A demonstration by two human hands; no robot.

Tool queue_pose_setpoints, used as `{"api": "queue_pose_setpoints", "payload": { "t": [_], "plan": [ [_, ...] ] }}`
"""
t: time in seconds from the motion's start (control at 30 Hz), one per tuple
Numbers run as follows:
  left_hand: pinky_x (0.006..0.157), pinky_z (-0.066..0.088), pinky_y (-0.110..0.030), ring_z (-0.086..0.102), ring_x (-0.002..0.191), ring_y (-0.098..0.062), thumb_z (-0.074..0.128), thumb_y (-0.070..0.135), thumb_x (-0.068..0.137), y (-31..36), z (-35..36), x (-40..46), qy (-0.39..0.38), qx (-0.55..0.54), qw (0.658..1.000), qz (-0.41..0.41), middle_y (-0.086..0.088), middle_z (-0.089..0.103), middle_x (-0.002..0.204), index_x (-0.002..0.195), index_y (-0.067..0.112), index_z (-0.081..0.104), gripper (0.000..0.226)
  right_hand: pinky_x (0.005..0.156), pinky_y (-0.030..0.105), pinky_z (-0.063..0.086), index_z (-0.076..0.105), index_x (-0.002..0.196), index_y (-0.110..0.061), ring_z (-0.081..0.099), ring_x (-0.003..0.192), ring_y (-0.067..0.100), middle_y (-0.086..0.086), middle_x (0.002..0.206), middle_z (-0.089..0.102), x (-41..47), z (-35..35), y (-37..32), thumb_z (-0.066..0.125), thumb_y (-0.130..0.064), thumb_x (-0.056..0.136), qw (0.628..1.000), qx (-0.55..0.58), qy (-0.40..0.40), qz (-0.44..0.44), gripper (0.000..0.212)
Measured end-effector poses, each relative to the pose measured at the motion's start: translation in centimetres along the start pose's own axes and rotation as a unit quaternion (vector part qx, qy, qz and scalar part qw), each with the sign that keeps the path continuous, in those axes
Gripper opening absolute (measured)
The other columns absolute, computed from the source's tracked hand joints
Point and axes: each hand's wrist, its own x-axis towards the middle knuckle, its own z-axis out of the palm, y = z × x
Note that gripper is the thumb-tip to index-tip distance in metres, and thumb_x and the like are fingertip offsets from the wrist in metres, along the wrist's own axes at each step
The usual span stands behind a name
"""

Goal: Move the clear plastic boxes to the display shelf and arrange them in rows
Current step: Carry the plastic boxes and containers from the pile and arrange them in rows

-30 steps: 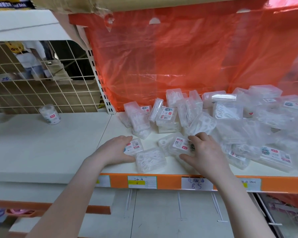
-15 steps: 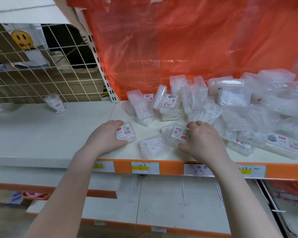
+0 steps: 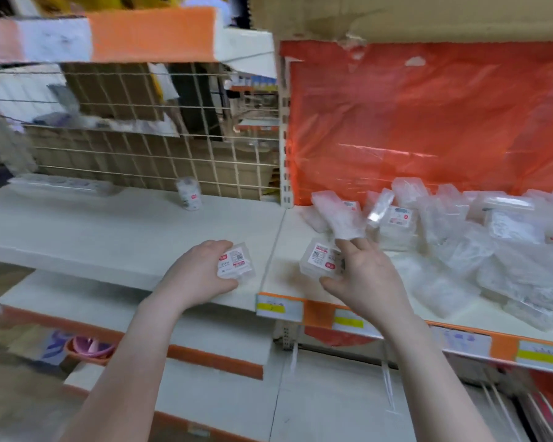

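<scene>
Hands apart: left hand [image 3: 198, 272] grips labelled box [image 3: 236, 262]; right hand [image 3: 361, 275] pinches second box [image 3: 321, 260].

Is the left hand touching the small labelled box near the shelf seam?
Touching. The head view shows the left hand with fingers and thumb curled round the small labelled box.

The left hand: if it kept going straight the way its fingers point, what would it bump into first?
Probably nothing soon: the left hand, holding a clear box, points right across bare shelf toward the right hand's box.
</scene>
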Motion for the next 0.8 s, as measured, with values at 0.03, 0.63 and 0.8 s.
{"api": "queue_pose_setpoints", "payload": {
  "t": [0.03,0.63,0.8],
  "plan": [
    [0.09,0.042,-0.029,0.049,0.114,-0.018,0.067,0.033,0.079,-1.5,-0.6,-0.8,0.002,-0.003,1.0,-0.008,-0.001,0.052,0.126,0.135,0.021,0.044,0.062,0.092,0.033,0.038,0.051,0.123,-0.011,0.046,0.11,0.025,0.006,0.114,0.054,0.2,0.4,-1.8,0.061,-0.038,0.078,1.0,-0.001,-0.002,-0.009,0.053],
    [0.076,0.049,-0.036,0.054,0.089,-0.015,0.069,0.03,0.071,-24.9,-8.8,-10.0,0.021,-0.029,0.997,-0.072,0.003,0.054,0.097,0.105,0.023,0.055,0.037,0.089,0.031,0.039,0.05,0.125,-0.012,0.047,0.107,0.025,0.006,0.116,0.054,3.2,8.0,-27.1,0.058,-0.035,0.081,0.995,0.026,-0.045,-0.087,0.05],
    [0.075,0.048,-0.032,0.054,0.092,-0.015,0.069,0.029,0.074,-28.9,-9.7,-9.3,0.025,-0.011,0.996,-0.08,0.004,0.056,0.098,0.106,0.022,0.054,0.035,0.089,0.033,0.04,0.05,0.126,-0.012,0.047,0.108,0.026,0.008,0.116,0.054,6.3,9.9,-30.4,0.061,-0.033,0.08,0.994,0.045,-0.053,-0.084,0.052]
  ]
}}
